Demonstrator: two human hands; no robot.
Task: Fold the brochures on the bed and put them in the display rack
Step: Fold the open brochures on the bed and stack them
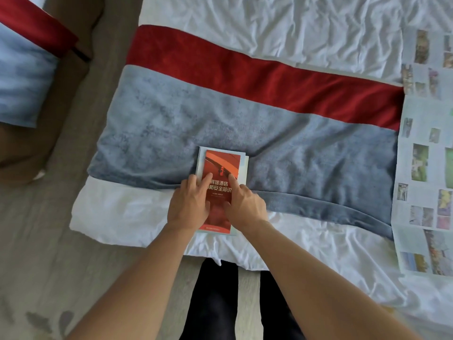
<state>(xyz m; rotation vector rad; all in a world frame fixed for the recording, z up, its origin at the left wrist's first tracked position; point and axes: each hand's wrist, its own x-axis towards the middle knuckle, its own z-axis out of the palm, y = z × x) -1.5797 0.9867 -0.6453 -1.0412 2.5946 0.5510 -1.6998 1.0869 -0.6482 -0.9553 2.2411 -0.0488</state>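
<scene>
Folded red brochure pressed flat on bed by left hand and right hand, fingers straight; edges best aligned, creases pressed firmly.

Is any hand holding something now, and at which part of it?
Nothing is gripped. Both the left hand and the right hand press with straight fingers on the lower half of the folded red brochure, flat on the bed.

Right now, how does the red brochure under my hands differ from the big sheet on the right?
The red brochure is folded narrow; the big sheet lies spread open. The brochure's cover is solid red with bold text; the sheet is pale with small photos. Both hands, left and right, press the brochure; nothing touches the sheet. Both lie on the bed.
</scene>
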